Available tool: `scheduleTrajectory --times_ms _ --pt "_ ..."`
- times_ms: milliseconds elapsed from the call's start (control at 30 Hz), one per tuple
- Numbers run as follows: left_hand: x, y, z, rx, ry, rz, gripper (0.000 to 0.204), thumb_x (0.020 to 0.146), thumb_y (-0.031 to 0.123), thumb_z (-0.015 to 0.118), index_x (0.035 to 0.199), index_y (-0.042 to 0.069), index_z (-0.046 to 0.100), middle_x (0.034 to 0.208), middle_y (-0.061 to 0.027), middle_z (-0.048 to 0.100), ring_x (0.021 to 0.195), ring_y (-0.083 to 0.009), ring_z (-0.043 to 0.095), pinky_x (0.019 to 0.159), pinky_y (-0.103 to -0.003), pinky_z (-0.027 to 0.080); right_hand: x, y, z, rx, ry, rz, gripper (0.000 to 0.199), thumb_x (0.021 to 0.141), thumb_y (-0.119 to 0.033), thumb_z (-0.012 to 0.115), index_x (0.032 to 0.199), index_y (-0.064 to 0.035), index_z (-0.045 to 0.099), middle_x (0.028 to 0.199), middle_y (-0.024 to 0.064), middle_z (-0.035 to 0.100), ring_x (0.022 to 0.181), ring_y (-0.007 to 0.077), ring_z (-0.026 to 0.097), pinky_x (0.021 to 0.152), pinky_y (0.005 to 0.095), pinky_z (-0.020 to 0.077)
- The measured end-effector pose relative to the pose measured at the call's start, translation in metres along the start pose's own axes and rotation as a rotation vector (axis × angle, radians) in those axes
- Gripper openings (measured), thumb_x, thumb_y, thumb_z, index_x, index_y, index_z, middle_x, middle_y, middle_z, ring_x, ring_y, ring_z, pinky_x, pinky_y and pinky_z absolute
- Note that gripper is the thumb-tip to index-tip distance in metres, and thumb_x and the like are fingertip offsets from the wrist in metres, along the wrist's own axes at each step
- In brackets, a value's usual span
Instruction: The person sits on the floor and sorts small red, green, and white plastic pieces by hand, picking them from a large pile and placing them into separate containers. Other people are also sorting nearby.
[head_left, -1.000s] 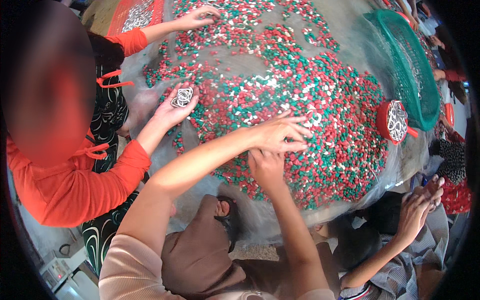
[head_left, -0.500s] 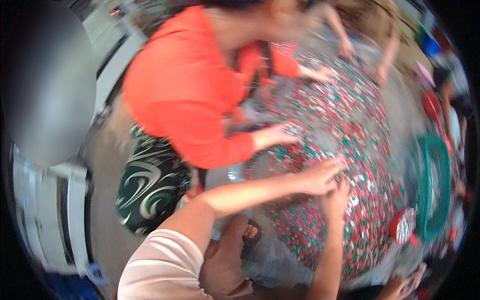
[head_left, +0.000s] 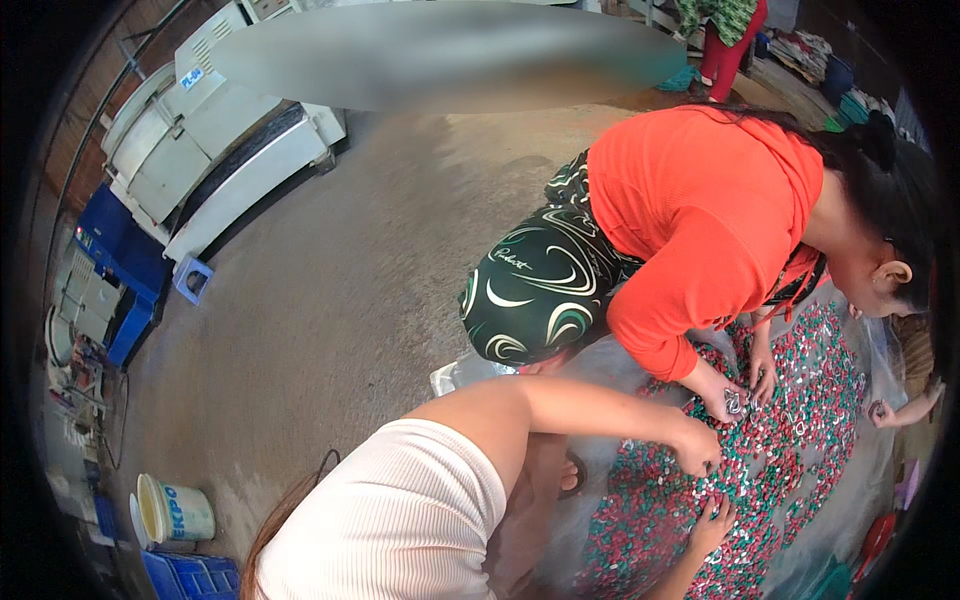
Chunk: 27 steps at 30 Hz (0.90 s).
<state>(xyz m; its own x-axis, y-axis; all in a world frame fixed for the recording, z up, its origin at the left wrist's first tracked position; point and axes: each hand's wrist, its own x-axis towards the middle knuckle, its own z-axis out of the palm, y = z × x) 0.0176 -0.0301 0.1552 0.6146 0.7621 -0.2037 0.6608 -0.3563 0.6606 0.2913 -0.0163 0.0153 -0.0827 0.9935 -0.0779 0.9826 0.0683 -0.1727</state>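
Reaching toward four o'clock with left hand, fingers curled downward, undersides hidden; impossible to tell closure or hold. Toward six o'clock from left: right hand, partly open, fingers apart, no visible hold. Right forearm cut off at five-o'clock edge. Under both: small red, green and white pieces at four o'clock, shapes indistinct, on translucent, creased plastic sheet. On left arm: white ribbed sleeve.
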Motion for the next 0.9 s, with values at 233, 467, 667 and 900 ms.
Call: scheduleTrajectory --times_ms 233,467,667,900 --pt "0.008 -0.034 0.011 0.003 0.033 0.015 0.032 0.079 0.027 0.055 0.103 0.008 0.064 0.100 -0.0169 0.063 0.094 -0.0326 0.059 0.083 -0.044 0.046 0.005 0.003 0.013 0.018 0.016 -0.025 0.049 0.089 -0.049 0.045 0.129 -0.0205 0.048 0.136 0.0113 0.041 0.127 0.0295 0.036 0.102 0.0609 0.0213" --pt "0.016 -0.063 0.020 -0.080 -0.020 0.102 0.032 0.084 0.024 0.053 0.107 0.003 0.060 0.102 -0.0186 0.063 0.098 -0.0329 0.059 0.087 -0.041 0.045 0.004 -0.011 -0.002 0.064 0.057 0.005 0.047 0.086 -0.047 0.051 0.125 -0.0198 0.053 0.135 0.0099 0.043 0.127 0.0298 0.036 0.104 0.0580 0.0209" --pt "0.065 -0.059 0.031 -0.092 -0.095 0.037 0.036 0.084 0.019 0.054 0.119 0.008 0.054 0.098 -0.0160 0.064 0.091 -0.0313 0.061 0.083 -0.042 0.047 -0.003 -0.014 -0.003 0.104 0.156 0.077 0.044 0.084 -0.045 0.054 0.120 -0.0206 0.056 0.132 0.0072 0.046 0.126 0.0271 0.038 0.105 0.0561 0.0228" --pt "0.100 -0.025 0.039 -0.218 -0.060 0.114 0.050 0.085 0.018 0.054 0.133 0.012 0.040 0.107 -0.0172 0.061 0.099 -0.0321 0.059 0.086 -0.042 0.046 -0.011 -0.017 -0.003 0.152 0.213 0.118 0.041 0.083 -0.043 0.056 0.116 -0.0193 0.057 0.130 0.0071 0.047 0.125 0.0258 0.039 0.105 0.0562 0.0220"
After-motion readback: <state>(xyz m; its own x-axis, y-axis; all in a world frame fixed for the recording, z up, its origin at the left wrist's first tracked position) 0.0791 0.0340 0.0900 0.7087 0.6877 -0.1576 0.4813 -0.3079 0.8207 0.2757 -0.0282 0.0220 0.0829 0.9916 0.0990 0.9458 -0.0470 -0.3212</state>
